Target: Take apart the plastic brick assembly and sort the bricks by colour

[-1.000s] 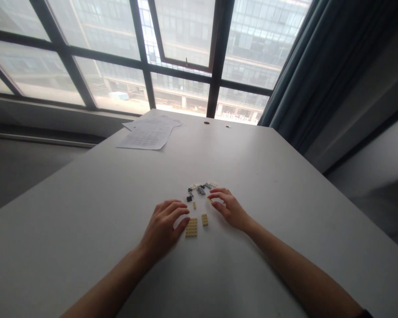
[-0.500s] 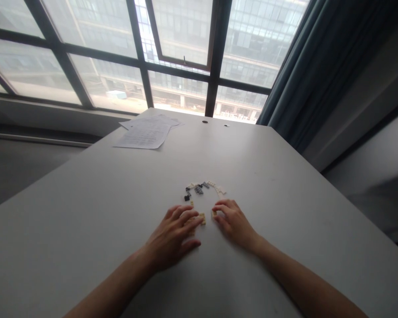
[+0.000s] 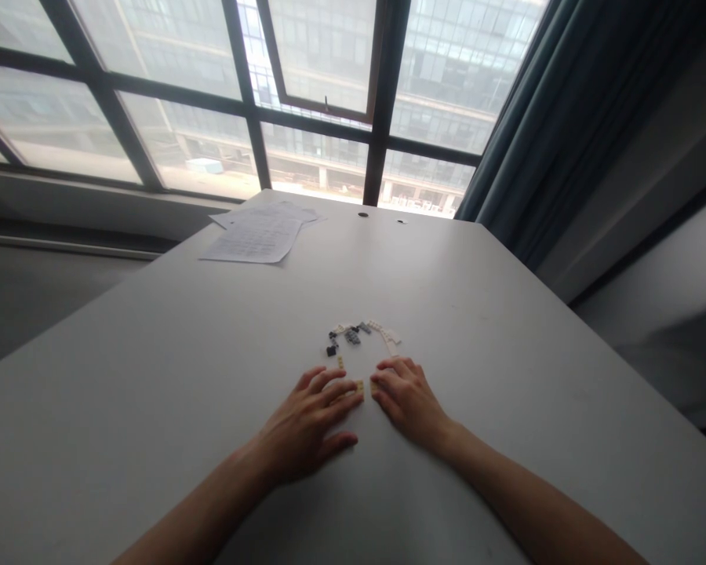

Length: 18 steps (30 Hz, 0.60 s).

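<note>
My left hand (image 3: 311,420) lies palm down with its fingers stretched out and the thumb apart. Its fingertips rest over a tan toy brick (image 3: 360,387), which they partly cover. Just to the right, my right hand (image 3: 409,396) has its fingers and thumb closed round another tan toy brick (image 3: 373,387), mostly hidden. A small gap separates the two tan bricks. Beyond the hands, small toy bricks curve in an arc: an upright-running tan strip (image 3: 340,362), a black brick (image 3: 331,351), grey bricks (image 3: 352,337) and white bricks (image 3: 392,337).
Printed sheets of paper (image 3: 252,239) lie at the far left of the white table (image 3: 494,329). Two small round holes, one dark (image 3: 363,214), are near its far edge. Behind stand a large window (image 3: 314,129) and a blue-grey curtain (image 3: 523,133).
My right hand has moved slightly left with its tan brick, narrowing the gap between the bricks. The left fingers have shifted a little over the left brick.
</note>
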{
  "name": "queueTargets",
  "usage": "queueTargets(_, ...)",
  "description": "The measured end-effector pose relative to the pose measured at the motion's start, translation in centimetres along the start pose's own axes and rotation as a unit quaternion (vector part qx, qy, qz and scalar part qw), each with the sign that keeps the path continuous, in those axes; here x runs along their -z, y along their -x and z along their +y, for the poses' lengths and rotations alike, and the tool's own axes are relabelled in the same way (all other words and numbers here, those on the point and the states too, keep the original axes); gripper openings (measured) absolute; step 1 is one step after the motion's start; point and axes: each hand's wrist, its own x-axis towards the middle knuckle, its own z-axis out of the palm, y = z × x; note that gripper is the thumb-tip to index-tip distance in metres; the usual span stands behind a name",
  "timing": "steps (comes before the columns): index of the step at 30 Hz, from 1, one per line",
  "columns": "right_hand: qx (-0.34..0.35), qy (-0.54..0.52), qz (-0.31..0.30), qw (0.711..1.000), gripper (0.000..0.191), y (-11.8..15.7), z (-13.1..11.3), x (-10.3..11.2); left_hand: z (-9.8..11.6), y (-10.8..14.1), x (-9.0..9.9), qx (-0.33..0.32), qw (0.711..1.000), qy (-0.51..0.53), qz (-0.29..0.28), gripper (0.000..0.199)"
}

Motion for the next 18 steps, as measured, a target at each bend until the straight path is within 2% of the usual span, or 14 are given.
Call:
queueTargets(5, -0.003, -0.009, 0.009, 1.000, 0.020, 0.2, 0.0, -0.2, 0.1, 0.0, 0.0, -0.001, 1.000, 0.004, 0.021, 0.045)
queueTargets(9, -0.014, -0.029, 0.023, 0.999, 0.026, -0.5, 0.4, 0.1, -0.5, 0.1, -0.2, 0.047, 0.994, -0.005, 0.101, 0.028)
queueTargets(14, -0.006, -0.042, 0.011, 0.999, 0.024, -3.8, 0.6, 0.5, -1.8, 0.3, -0.4, 0.136, 0.969, -0.018, 0.206, 0.012)
queueTargets(18, 0.023, -0.025, -0.043, 0.999, 0.024, -7.1, 0.1, -0.1, -2.0, 0.3, -0.5, 0.147, 0.965, -0.013, 0.219, 0.010)
